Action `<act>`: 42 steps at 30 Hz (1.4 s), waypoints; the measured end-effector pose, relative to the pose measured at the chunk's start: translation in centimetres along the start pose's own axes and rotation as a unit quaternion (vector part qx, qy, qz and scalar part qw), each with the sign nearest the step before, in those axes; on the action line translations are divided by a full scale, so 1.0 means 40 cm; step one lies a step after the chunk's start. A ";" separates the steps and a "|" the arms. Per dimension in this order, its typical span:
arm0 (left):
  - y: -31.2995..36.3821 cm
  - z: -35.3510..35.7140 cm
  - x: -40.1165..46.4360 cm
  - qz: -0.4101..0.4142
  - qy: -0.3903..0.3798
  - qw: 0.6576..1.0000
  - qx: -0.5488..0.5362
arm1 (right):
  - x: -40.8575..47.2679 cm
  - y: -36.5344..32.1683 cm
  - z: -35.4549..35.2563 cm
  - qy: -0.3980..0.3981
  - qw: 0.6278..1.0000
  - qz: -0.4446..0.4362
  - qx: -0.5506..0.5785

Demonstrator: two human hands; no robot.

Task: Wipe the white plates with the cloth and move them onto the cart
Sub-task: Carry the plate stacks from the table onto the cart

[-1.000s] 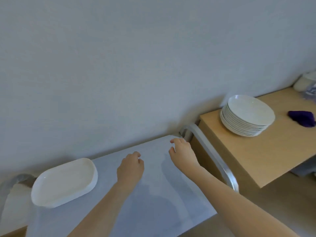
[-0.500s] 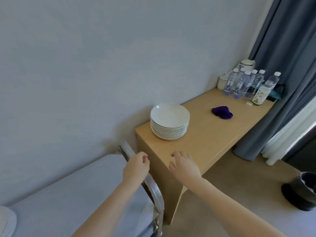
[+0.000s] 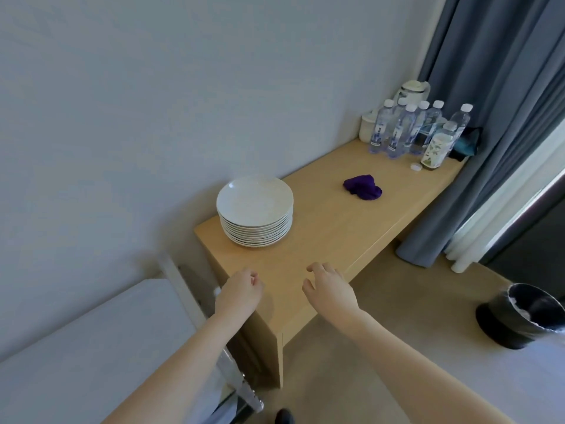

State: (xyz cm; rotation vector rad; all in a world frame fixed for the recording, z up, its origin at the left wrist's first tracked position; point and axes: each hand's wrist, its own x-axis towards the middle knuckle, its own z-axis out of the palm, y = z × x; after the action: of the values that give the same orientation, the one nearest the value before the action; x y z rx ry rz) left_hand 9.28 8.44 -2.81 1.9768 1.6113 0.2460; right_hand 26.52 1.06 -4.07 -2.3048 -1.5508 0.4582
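Plates [image 3: 255,206], white and stacked about ten deep, sat at the centre of the frame on the near end of the tabletop [image 3: 330,240], close to the wall. I judged them stiff, glazed and slippery, heavy as a pile but light enough one at a time, and apt to chip if knocked against each other or the wood. Each rim flared out past the one below, so I reckoned the sound place to take hold was the edge of the top plate, thumb on the rim and fingers slid under the lip, lifting straight up rather than dragging it across the stack.

The cloth [image 3: 363,187], a dark purple wad, lay further along the tabletop toward the upper right, well apart from the plates. It looked soft and limp; a pinch anywhere on the bunch would gather it.

Both hands hovered over the near corner of the tabletop in the lower middle of the frame, neither touching anything. The left hand [image 3: 240,293] had its fingers loosely curled with nothing in its grip. The right hand [image 3: 328,290] was slack too, fingers bent and spread, holding nothing.

The cart [image 3: 91,347] showed at the lower left, its pale top just beside the tabletop's end, so I judged the carry would be short.
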 end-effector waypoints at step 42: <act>0.025 -0.071 0.507 -0.297 0.123 0.906 -0.274 | 0.776 -0.125 -0.029 -0.179 0.970 0.054 0.153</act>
State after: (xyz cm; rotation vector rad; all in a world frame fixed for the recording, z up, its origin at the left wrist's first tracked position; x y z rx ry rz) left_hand 13.95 28.34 -4.16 1.0075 1.9493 0.6395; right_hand 33.97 31.60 -3.44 -2.1518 -1.3833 1.1109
